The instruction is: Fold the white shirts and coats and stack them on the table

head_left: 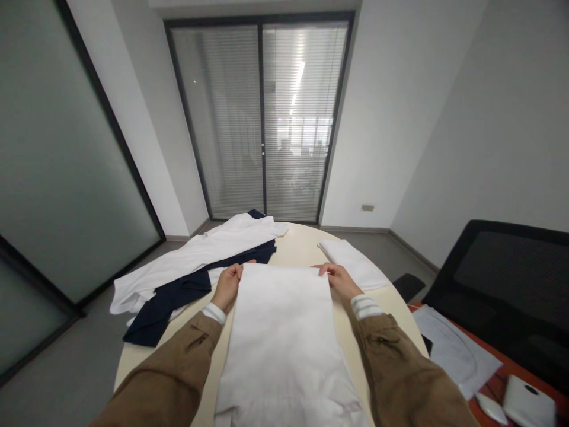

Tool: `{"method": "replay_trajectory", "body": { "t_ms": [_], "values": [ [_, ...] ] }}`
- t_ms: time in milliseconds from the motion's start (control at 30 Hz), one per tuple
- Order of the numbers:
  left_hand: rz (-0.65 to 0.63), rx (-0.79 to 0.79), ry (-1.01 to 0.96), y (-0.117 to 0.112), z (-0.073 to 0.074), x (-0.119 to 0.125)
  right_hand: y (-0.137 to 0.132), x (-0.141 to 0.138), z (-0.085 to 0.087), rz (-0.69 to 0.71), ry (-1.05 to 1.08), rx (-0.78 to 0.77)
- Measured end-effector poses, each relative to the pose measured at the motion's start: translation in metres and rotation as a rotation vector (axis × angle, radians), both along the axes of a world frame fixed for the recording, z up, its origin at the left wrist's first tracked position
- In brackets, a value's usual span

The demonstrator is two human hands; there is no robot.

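Observation:
A white cloth garment (284, 332), folded into a long strip, stretches from the near edge of the view to the middle of the round table (302, 240). My left hand (228, 286) pinches its far left corner. At the far right corner, my right hand (340, 280) grips the same cloth between thumb and fingers. The far edge is held taut between both hands. Just beyond my right hand lies a folded white cloth (355, 264). Left of my left hand, loose white garments (200, 246) and dark navy garments (171, 302) are heaped together.
A black mesh chair (507, 290) with an orange seat stands at the right. On it are a clear plastic bag (453, 350), a white mouse (491, 409) and a white device (528, 403). Glass panels with blinds (262, 118) stand behind the table.

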State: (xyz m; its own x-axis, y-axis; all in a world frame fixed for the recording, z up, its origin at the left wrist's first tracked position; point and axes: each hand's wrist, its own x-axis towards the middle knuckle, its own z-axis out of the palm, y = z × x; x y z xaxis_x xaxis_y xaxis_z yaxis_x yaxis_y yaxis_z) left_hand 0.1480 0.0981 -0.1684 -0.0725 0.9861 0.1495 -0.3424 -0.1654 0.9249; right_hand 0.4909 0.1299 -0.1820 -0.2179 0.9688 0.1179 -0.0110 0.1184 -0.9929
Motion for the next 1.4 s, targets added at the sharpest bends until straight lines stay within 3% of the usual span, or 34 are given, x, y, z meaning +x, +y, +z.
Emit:
{"method": "replay_trajectory", "body": {
  "t_ms": [167, 333, 467, 567, 700, 867, 1000, 1233, 1400],
  "values": [
    [-0.059, -0.035, -0.009, 0.002, -0.002, -0.001, 0.000, -0.003, -0.006, 0.081, 0.001, 0.027],
    [-0.151, -0.097, 0.073, 0.004, -0.004, -0.001, 0.005, -0.001, -0.006, 0.047, -0.046, 0.029],
    [-0.013, -0.050, 0.097, 0.007, -0.004, 0.002, 0.007, -0.003, -0.005, -0.080, 0.027, 0.074],
    [0.072, -0.059, 0.065, 0.007, -0.003, 0.005, 0.005, -0.005, -0.005, -0.052, -0.006, 0.020],
    [0.036, -0.071, 0.016, 0.006, 0.001, 0.008, 0.001, -0.005, -0.004, 0.012, -0.064, -0.023],
    [0.022, -0.022, -0.030, 0.007, 0.013, 0.009, 0.005, -0.006, 0.003, -0.096, -0.077, 0.121],
    [0.048, 0.062, -0.002, 0.010, 0.023, 0.008, 0.009, -0.006, 0.005, -0.165, -0.067, 0.139],
    [-0.055, -0.016, 0.010, 0.009, 0.014, 0.006, 0.012, -0.002, -0.005, -0.122, -0.111, 0.248],
    [-0.034, 0.020, 0.142, 0.010, 0.012, 0.006, 0.014, -0.001, -0.009, -0.111, -0.075, 0.190]
  ]
}}
